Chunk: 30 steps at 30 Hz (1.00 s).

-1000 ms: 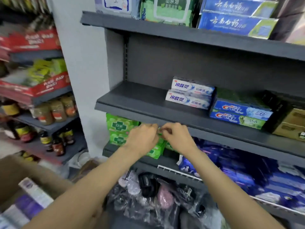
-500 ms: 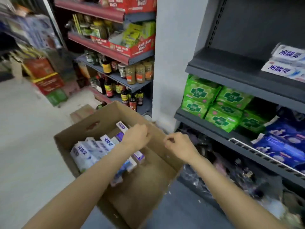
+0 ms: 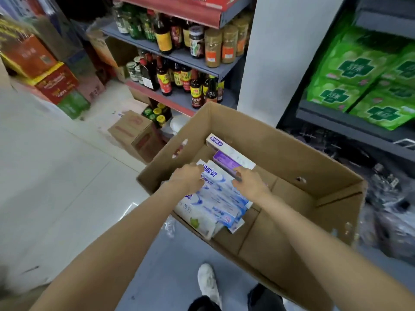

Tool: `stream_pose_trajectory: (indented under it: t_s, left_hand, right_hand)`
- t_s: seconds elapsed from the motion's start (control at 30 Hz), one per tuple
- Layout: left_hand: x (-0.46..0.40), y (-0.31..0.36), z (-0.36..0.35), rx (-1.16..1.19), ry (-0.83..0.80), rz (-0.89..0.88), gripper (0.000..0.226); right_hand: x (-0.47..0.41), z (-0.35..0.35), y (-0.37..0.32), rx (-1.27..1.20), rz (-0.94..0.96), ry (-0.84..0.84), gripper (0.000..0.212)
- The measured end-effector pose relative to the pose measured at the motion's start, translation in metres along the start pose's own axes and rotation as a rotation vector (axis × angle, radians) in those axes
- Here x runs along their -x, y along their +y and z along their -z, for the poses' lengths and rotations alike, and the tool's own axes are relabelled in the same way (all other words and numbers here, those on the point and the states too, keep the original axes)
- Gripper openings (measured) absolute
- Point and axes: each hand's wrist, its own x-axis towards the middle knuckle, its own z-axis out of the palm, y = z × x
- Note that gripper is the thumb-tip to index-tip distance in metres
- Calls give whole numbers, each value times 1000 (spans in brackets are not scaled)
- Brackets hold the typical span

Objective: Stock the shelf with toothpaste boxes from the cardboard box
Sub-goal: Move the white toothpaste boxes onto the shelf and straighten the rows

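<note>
**Both hands in the carton, at the toothpaste stack**

Shop aisle, pale tiled floor (image 3: 56, 176). Grey shelf unit (image 3: 350, 122) at right carries green packets (image 3: 350, 70); a second rack behind holds sauce bottles (image 3: 195, 90) and spice jars (image 3: 213, 48). An open cardboard box (image 3: 292, 167) sits on the floor in front of the person; a white shoe (image 3: 207, 281) shows below it.

Toothpaste boxes (image 3: 215, 198), white and blue, lie stacked in the left part of the carton. A purple toothpaste box (image 3: 224, 161) leans across their far end, with a white one (image 3: 224, 147) just behind it.

Left hand (image 3: 187, 178): fingers curled over the left edge of the white-blue stack, touching it. Right hand (image 3: 249, 182): fingers curled at the near end of the purple box and the stack's right edge. Firm grasp of either hand: cannot tell, since the fingertips are hidden.
</note>
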Motion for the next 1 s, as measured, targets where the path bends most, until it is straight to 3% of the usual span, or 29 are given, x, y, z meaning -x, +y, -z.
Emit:
stream_pose_trajectory:
  t_s: [0.13,0.3,0.43,0.53,0.67,0.77,0.87,1.0]
  left_hand:
    - [-21,-16,-6,-1,-100,-61,42]
    - [-37,-18,-14,-237,-77,-182,40]
    - [-51,-15,-19,-248,-132,-266,47]
    - [-57,-3,-18,-156,-265,-314,58]
    - [-68,13,-23,-59,-346,-333,57]
    - [-70,20,-28,-192,-367,-345,49]
    - [-67,21,-31,-250,-283,-315,46]
    - [-69,23,-21,-42,-119,-243,45]
  right_hand:
    - [-23,-30,5,75,-80,-93,52]
    - [-33,-48,5,181,-159,-42,32]
    - [-31,-38,16,189,-181,-82,34]
    - [-20,-19,30,135,-268,-60,43]
    - [-4,0,40,-3,-338,-14,37]
    - [4,9,39,-98,-332,26,28]
    - [10,15,40,-156,-321,93,27]
    - [18,27,42,-348,-351,232,27]
